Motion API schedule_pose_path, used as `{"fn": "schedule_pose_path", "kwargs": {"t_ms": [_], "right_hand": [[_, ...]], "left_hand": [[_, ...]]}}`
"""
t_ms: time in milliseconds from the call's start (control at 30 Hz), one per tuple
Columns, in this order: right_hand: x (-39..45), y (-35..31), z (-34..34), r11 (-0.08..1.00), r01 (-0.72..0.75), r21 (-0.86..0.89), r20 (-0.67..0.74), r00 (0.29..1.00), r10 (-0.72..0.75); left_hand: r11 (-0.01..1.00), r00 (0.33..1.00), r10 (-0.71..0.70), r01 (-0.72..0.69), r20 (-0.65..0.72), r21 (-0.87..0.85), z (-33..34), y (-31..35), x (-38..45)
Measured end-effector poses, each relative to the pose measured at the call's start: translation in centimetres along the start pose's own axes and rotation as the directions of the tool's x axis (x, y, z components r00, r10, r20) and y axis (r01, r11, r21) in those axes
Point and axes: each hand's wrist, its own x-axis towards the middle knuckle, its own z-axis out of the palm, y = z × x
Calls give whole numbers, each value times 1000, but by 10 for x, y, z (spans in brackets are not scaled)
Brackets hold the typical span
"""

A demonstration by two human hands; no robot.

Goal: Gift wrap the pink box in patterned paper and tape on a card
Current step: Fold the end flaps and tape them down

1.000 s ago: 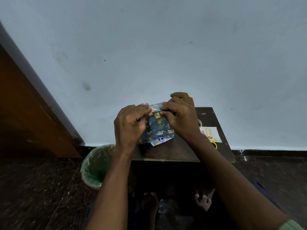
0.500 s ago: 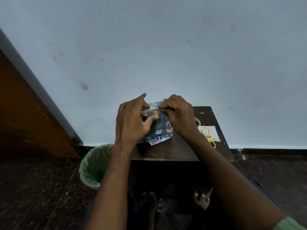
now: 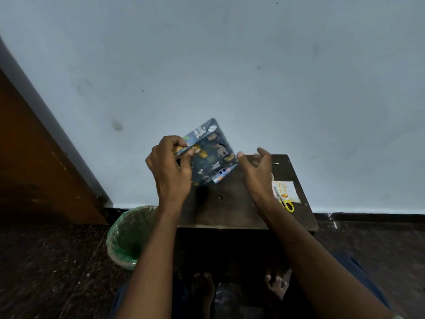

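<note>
— Gripping the wrapped box with the left hand, thumb and curled fingers pinching its left edge; tilted up off the small dark table, near corner lowest, far corner raised against the pale wall.

— And the right hand?

— Held loose just right of the box, fingers spread and relaxed, gripping nothing. One fingertip at or very near the box's right edge; contact impossible to tell.

— Any pink showing?

— Hidden wholly under dark blue patterned paper with small animals. A lighter folded flap visible along the lower edge.

— The card?

— Lying flat on the table's right side, pale, with gold lettering: the card, well apart from the box. Yellow-handled scissors resting across its near left corner, partly behind the right wrist.

— Anything on the floor?

— Standing left of the table, a bin lined with a green bag. Bare feet below the table edge, dim.
</note>
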Motion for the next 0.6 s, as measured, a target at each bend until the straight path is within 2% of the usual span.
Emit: {"fn": "schedule_pose_path", "kwargs": {"t_ms": [67, 133, 233, 300, 367, 500, 600], "right_hand": [[4, 10, 3, 987, -150, 48, 70, 987, 147], [6, 18, 6, 948, -292, 129, 129, 953, 276], [3, 20, 6, 903, -387, 190, 225, 912, 343], [2, 17, 6, 886, -376, 271, 264, 914, 307], [1, 14, 6, 880, -306, 363, 230, 945, 233], [3, 8, 3, 881, -155, 447, 57, 988, 145], [6, 4, 2, 789, -146, 597, 14, 985, 171]], "left_hand": [[968, 986, -167, 159, -24, -195, 0, -5, -2], [876, 945, -327, 289, -34, -386, 3, -11, -6], [671, 822, -570, 453, -17, -586, 11, -22, -11], [520, 711, -700, 564, 58, -642, 17, -28, -16], [418, 627, -773, 622, 101, -662, 23, -31, -20], [231, 493, -842, 699, 221, -677, 40, -39, -36], [88, 404, -854, 733, 328, -674, 58, -43, -52]]}}
